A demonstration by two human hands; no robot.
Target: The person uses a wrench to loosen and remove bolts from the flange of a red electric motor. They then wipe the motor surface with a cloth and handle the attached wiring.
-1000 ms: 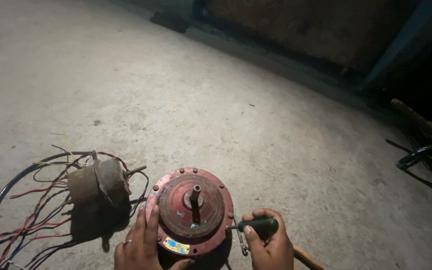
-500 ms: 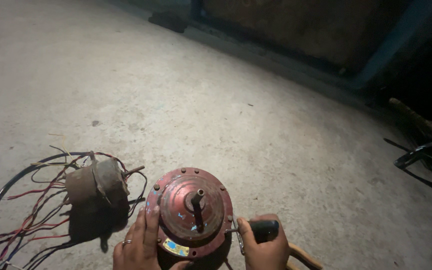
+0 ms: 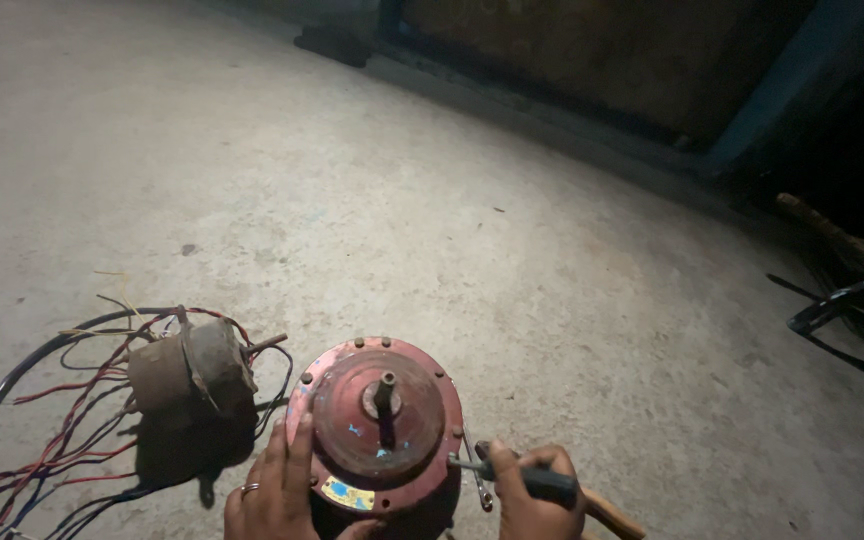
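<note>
A round red motor housing point(image 3: 377, 425) with a short shaft in its centre stands on the concrete floor near the bottom of the view. My left hand point(image 3: 277, 490), a ring on one finger, rests flat against the housing's left rim. My right hand point(image 3: 530, 495) grips the dark handle of a screwdriver point(image 3: 517, 475), whose metal tip touches the housing's right edge. A wooden handle point(image 3: 612, 515) lies just under my right hand.
A brown motor winding point(image 3: 192, 368) with a tangle of red, black and blue wires point(image 3: 42, 430) lies to the left. A dark metal frame point(image 3: 852, 315) and a stick sit at the right. A dark doorway and step run along the back.
The view has shifted slightly, so the housing sits lower. Both hands keep their hold, with the screwdriver tip still at the right edge.
</note>
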